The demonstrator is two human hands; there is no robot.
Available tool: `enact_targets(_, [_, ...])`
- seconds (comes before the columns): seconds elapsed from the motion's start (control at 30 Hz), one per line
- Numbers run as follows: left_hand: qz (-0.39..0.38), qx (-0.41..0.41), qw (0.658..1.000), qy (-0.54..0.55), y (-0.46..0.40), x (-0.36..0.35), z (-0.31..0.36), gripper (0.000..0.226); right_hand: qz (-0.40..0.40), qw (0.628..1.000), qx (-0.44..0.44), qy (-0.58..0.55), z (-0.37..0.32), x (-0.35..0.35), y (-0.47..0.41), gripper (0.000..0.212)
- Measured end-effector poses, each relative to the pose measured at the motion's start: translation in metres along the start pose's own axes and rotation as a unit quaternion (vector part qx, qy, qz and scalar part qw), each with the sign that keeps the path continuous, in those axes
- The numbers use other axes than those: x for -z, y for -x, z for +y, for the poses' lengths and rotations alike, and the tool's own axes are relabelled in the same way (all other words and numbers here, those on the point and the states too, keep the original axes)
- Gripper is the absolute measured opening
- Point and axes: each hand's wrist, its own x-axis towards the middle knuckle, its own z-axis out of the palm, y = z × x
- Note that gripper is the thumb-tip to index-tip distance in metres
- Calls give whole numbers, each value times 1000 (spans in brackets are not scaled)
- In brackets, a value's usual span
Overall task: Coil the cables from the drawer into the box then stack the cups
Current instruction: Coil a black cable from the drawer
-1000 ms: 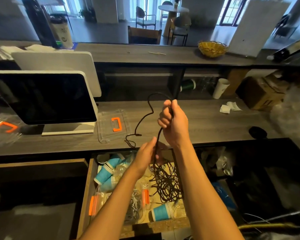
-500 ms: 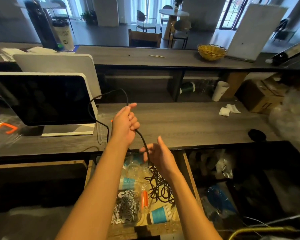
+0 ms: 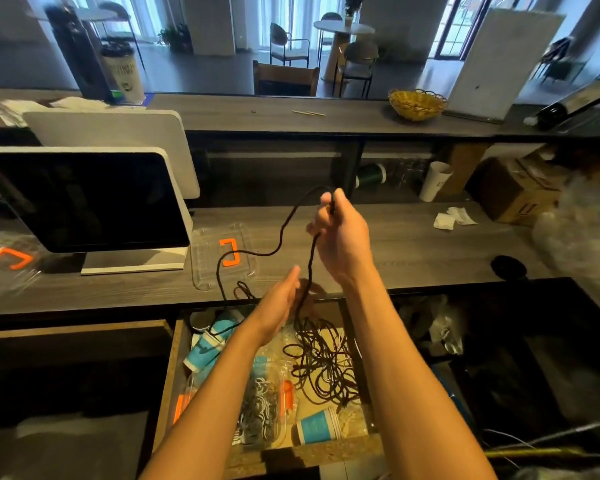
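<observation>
My right hand (image 3: 340, 237) is raised over the counter, shut on a black cable (image 3: 281, 233). From the fist one length loops left across the counter, and another drops to a black tangle (image 3: 326, 362) in the open drawer (image 3: 168, 375). Lower down, my left hand (image 3: 278, 303) is open, fingers straight, with the cable running just past its fingertips. Blue paper cups lie in the drawer, one at the front (image 3: 314, 426) and others at the back left (image 3: 205, 348). A white cable bundle (image 3: 260, 410) lies in clear plastic between them. A clear lid with an orange clip (image 3: 222, 258) rests on the counter.
A monitor (image 3: 84, 202) stands on the counter's left, with another clear, orange-clipped piece (image 3: 7, 261) beside it. On the right are crumpled tissues (image 3: 451, 218), a cardboard box (image 3: 520, 195), a white cup (image 3: 433, 181) and a black round hole cover (image 3: 508, 266).
Half a second ago my left hand held the cable up and the right hand was open below. Now the right hand grips it high and the left has dropped open.
</observation>
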Motion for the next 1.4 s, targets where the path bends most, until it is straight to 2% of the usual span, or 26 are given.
enact_targets(0.1, [-22, -16, 997, -66, 6, 8, -9, 34, 24, 1000, 16, 7, -10, 6, -10, 31])
enact_targets(0.17, [33, -46, 994, -98, 5, 14, -11, 33, 40, 999, 21, 22, -7, 13, -11, 28])
enact_targets(0.3, [139, -98, 979, 112, 2, 14, 14, 35, 34, 988, -35, 143, 28, 32, 2, 31])
enact_targets(0.43, [164, -76, 940, 290, -11, 19, 51, 34, -83, 948, -146, 270, 82, 53, 28, 54])
enact_targets(0.5, [173, -67, 926, 329, -17, 20, 63, 34, -121, 938, -180, 271, 102, 62, 41, 64])
enact_targets(0.67, [189, -85, 920, 332, -25, 24, 67, 36, -74, 940, -100, 318, 114, 77, 49, 41])
enact_targets(0.73, [209, -103, 932, 278, -26, 20, 60, 38, -52, 951, -88, 292, 105, 76, 45, 40])
enact_targets(0.8, [201, -103, 955, 191, -25, 15, 46, 46, -43, 973, -82, 212, 90, 70, 40, 40])
enact_targets(0.9, [130, -63, 988, 48, -23, -1, 12, 61, -39, 992, -61, 102, 58, 54, 35, 37])
enact_targets(0.97, [84, -34, 996, 4, -19, -15, -13, 61, -33, 996, -43, 77, 35, 44, 33, 36])
enact_targets(1.03, [37, -32, 998, -43, -16, -25, -33, 59, -34, 997, -22, 72, 16, 38, 32, 36])
enact_targets(1.1, [-16, -42, 991, -123, -14, -31, -47, 47, -41, 997, -5, 66, -1, 35, 31, 36])
enact_targets(1.17, [-26, -35, 986, -164, -16, -34, -52, 41, -52, 996, 8, 69, -14, 35, 29, 37])
enact_targets(1.27, [-1, -57, 980, -192, -25, -31, -66, 26, -64, 994, 15, 91, -22, 36, 27, 37])
enact_targets(1.37, [31, -47, 971, -231, -58, -14, -109, 57, -63, 990, 14, 124, -23, 39, 27, 37])
enact_targets(1.4, [40, -39, 966, -251, -72, -6, -128, 58, -61, 989, 13, 137, -22, 40, 28, 37])
